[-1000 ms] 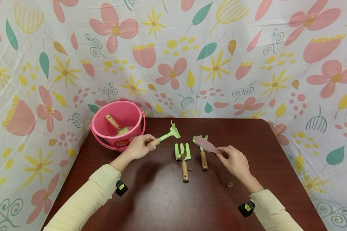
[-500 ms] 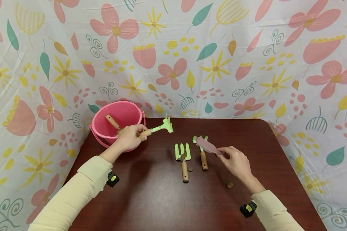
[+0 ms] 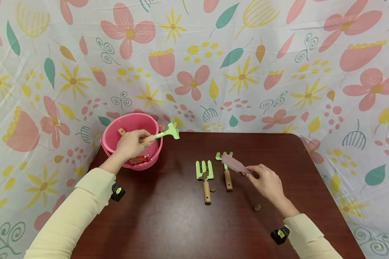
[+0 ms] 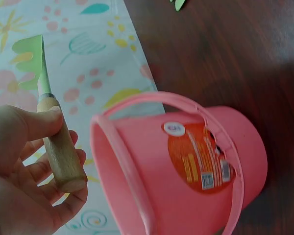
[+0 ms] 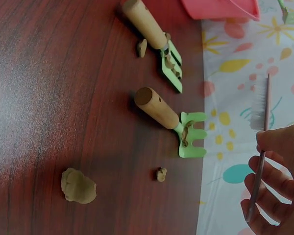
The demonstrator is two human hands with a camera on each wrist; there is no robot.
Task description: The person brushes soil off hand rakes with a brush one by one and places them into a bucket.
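Bucket (image 4: pixel 154 147): one tool (image 3: pixel 121 131) already sat inside, only its handle end showing past the person's arm; that much looked done.
Table (image 3: pixel 181 230): a fork (image 3: pixel 207 190) and a claw (image 3: pixel 228 181) lay side by side, apart, with brown lumps caught on their green heads; by the look of that dirt, these two were the part left, so the work seemed roughly half through.
Rake (image 4: pixel 61 142): it was in the air at the bucket, not yet inside, its head out past the rim in the head view; the pale green tines showed no dirt, and the short handle was plain wood.
Left hand (image 3: pixel 131 144): it grasped the rake by the handle, thumb along the wood.
Right hand (image 3: pixel 265 181): it pinched the brush by its thin end.
Brush (image 5: pixel 266 103): flat, mauve, white-bristled, held clear of the claw in the right wrist view.
Lumps: a large one (image 5: pixel 78 186) and a small one (image 5: pixel 160 174) lay loose near the claw; another (image 5: pixel 142 48) lay beside the fork.
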